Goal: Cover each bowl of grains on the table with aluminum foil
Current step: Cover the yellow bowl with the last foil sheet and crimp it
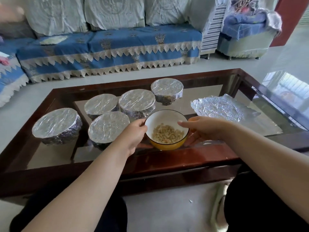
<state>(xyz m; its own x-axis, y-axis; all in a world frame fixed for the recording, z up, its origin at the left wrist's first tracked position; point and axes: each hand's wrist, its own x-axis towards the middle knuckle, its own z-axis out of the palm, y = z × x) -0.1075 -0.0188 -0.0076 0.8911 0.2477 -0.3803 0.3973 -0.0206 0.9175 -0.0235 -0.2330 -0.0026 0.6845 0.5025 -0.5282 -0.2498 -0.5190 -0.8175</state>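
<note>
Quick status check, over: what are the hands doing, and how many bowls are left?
Left hand grips yellow bowl rim; right hand open beside it. Five bowls foiled, this one uncovered. Loose foil sheet lies right, nothing blocking.

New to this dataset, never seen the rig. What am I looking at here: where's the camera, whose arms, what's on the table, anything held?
There is no robot. One wide-angle camera is worn on a person's head and looks forward and down, so the two bare arms coming in from the bottom are the wearer's own.

The left hand grips the rim of a yellow bowl with a white inside and pale grains in it. It is the only uncovered bowl. The right hand reaches over the bowl's other side with its fingers fairly straight; whether it touches the bowl is hard to tell.

The bowl sits on a glass-topped table with a dark wood frame. Behind and to the left stand five foil-covered bowls. To the right lies a loose foil sheet, crinkled, probably meant for the open bowl. A sofa is behind.
</note>
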